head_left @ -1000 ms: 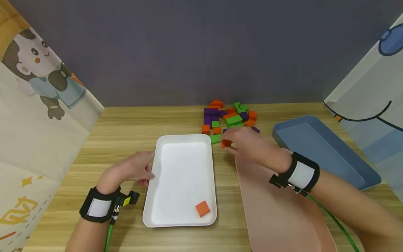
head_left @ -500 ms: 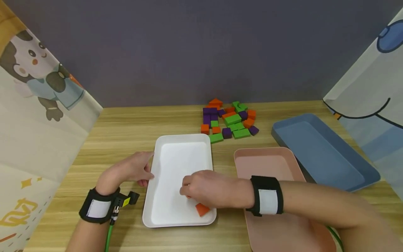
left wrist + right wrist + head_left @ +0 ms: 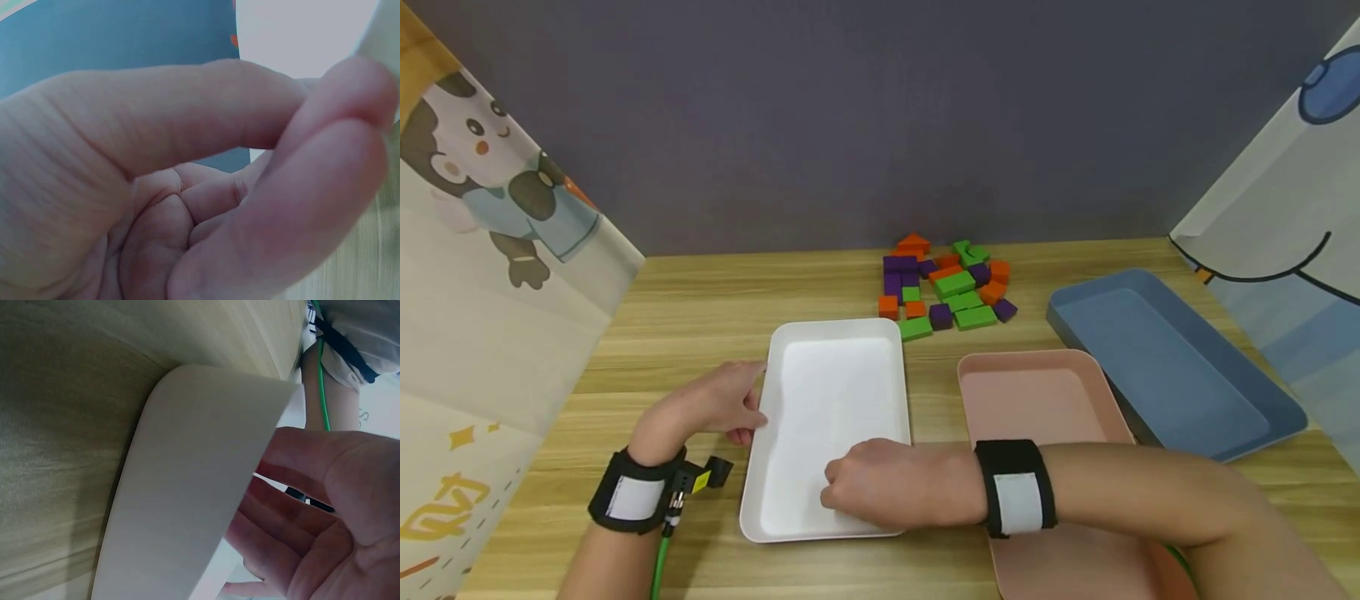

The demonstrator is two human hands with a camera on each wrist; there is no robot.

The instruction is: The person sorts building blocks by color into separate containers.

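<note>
The white tray point(image 3: 835, 379) stands on the table in front of me. My left hand point(image 3: 718, 404) pinches its left rim between thumb and fingers; the left wrist view shows thumb and fingertips point(image 3: 350, 94) meeting at the white wall. Over the tray's lower right part lies my right hand point(image 3: 887, 487), fingers curled and pointing left. Its fingertips and the orange block they carried are hidden under the hand, as is the loose orange block in that corner. In the right wrist view the tray wall point(image 3: 194, 462) covers the fingertips of the right hand point(image 3: 325, 519).
Several orange, green and purple blocks point(image 3: 955, 285) lie behind the tray, against the dark back wall point(image 3: 880, 125). A pink tray point(image 3: 1030, 396) sits beneath my right forearm. Beyond it, a blue tray point(image 3: 1172, 358) stands at an angle.
My right hand took an orange block from the pile, carried it left into the white tray, then moved nearer to me over the loose orange block. The left hand stays on the rim.
</note>
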